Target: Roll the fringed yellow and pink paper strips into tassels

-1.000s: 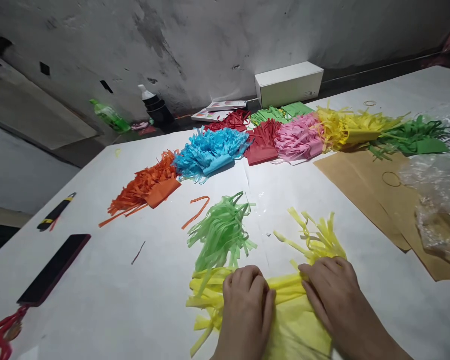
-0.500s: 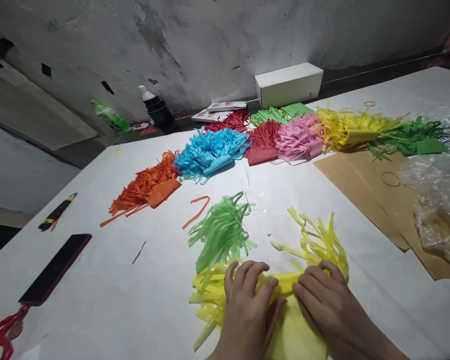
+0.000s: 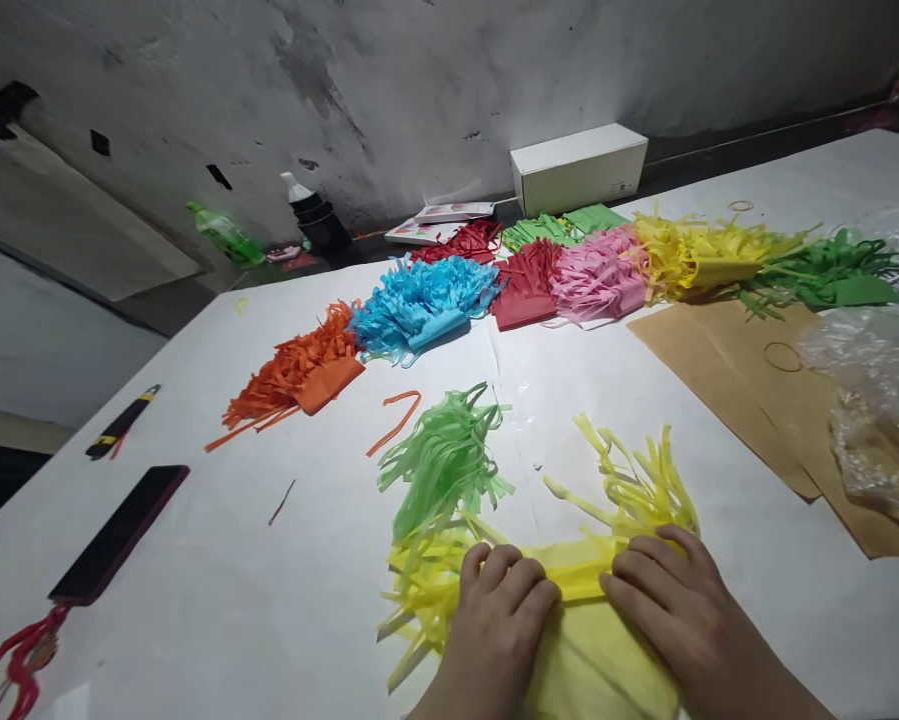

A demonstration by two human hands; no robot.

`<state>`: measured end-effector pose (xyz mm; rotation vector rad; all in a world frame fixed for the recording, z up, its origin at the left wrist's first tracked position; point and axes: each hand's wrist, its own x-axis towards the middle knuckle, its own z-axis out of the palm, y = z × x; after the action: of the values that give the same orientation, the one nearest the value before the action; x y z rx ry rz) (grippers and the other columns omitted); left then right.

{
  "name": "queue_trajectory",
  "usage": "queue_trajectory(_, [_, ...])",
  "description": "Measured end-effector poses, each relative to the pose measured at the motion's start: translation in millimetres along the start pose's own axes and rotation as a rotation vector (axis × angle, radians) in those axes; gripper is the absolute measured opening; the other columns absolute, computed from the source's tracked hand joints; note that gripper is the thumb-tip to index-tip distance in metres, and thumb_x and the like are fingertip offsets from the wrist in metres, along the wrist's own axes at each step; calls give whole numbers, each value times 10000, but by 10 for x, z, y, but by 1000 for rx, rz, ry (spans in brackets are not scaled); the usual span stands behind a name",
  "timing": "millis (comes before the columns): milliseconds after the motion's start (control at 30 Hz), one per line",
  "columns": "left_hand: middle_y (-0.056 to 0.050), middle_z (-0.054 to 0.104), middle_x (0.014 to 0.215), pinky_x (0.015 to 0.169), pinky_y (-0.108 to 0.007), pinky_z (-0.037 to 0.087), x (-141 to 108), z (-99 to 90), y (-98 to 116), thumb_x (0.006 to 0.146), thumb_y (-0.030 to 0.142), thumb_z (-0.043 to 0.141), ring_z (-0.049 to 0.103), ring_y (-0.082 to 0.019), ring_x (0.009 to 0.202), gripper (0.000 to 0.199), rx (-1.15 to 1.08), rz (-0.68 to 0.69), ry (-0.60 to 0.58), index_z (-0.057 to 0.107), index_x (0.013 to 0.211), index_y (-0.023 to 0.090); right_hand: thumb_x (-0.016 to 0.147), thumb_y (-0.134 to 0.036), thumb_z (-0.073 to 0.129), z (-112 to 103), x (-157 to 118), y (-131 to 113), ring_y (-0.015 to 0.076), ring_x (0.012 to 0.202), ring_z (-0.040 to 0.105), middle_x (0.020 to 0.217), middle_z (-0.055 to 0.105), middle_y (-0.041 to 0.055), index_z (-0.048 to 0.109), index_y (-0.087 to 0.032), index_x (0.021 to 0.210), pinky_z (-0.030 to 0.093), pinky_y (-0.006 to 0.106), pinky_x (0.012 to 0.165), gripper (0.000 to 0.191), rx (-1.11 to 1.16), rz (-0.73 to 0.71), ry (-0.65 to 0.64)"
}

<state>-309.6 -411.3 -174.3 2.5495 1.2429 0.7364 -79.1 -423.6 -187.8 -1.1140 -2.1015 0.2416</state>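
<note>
Yellow tissue paper [image 3: 595,660] lies at the near edge of the table, with a folded band across it and cut fringe spreading out at both ends. My left hand [image 3: 498,625] has its fingers curled over the left part of the band. On the right part, my right hand [image 3: 670,600] grips the same paper, fingers bent and pressed down. A short stretch of the band shows between the hands. Beyond my left hand lies a bunch of light green tissue strips [image 3: 449,460], its lower end meeting the yellow fringe.
Fringed bundles, orange [image 3: 299,365], blue [image 3: 423,300], red [image 3: 525,285], pink [image 3: 599,275] and yellow [image 3: 708,255], line the back. A phone [image 3: 119,535] and a cutter [image 3: 124,422] lie left. Brown paper [image 3: 719,385] and clear plastic [image 3: 876,400] lie right. A white box [image 3: 580,170] stands behind.
My left fingers have come down from a raised, spread pose and now curl over the band. More of the folded band shows between my hands. My right hand has shifted slightly right.
</note>
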Motion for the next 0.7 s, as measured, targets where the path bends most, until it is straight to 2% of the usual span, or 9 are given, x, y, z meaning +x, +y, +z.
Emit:
queue_trajectory(133, [-22, 661, 850, 857, -405, 311, -7, 35, 18, 1023, 131, 433, 528, -222, 825, 239, 33, -101, 48, 612, 884, 206, 1047, -127, 371, 51, 53, -60, 191, 920, 572, 876, 652, 31, 653, -215, 893, 295, 445, 1027, 333, -74, 119, -25])
queue_trajectory(233, [-24, 637, 865, 855, -414, 319, 47, 3, 61, 999, 127, 469, 535, -228, 835, 211, 99, -189, -74, 581, 836, 202, 1026, -185, 422, 94, 140, -94, 207, 828, 554, 809, 599, 29, 592, -211, 805, 316, 463, 947, 280, -233, 207, -65])
queue_trajectory(333, [-27, 619, 883, 864, -429, 337, 110, -25, 84, 975, 145, 522, 539, -236, 850, 174, 134, -267, -156, 570, 817, 200, 1010, -227, 438, 114, 192, -98, 228, 796, 549, 792, 588, 35, 567, -215, 784, 319, 491, 907, 261, -336, 265, -44])
queue_trajectory(400, [-27, 614, 896, 873, -434, 345, 137, -25, 81, 958, 133, 541, 539, -232, 853, 139, 125, -288, -152, 579, 842, 200, 999, -167, 438, 115, 197, -102, 231, 866, 575, 870, 631, 50, 604, -211, 847, 310, 502, 959, 230, -316, 224, 4])
queue_trajectory(500, [-28, 603, 912, 872, -421, 354, 153, -20, 63, 950, 94, 531, 529, -218, 855, 152, 76, -248, -101, 590, 857, 199, 966, -44, 408, 124, 185, -127, 213, 948, 582, 885, 649, 41, 634, -206, 906, 296, 471, 1028, 284, -200, 46, 21])
queue_trajectory(567, [-32, 592, 917, 864, -412, 354, 157, -31, 48, 954, 96, 537, 520, -216, 864, 166, 39, -186, -64, 606, 846, 200, 955, -24, 396, 144, 184, -147, 203, 885, 566, 785, 613, 20, 624, -199, 861, 308, 448, 1015, 302, -163, -24, -10])
queue_trajectory(700, [-30, 604, 927, 887, -440, 339, 165, -77, 21, 924, 129, 626, 519, -231, 895, 121, -2, -87, -8, 667, 867, 227, 968, -49, 428, 185, 218, -163, 166, 705, 486, 675, 522, -13, 538, -198, 705, 331, 409, 909, 322, -177, 5, -28])
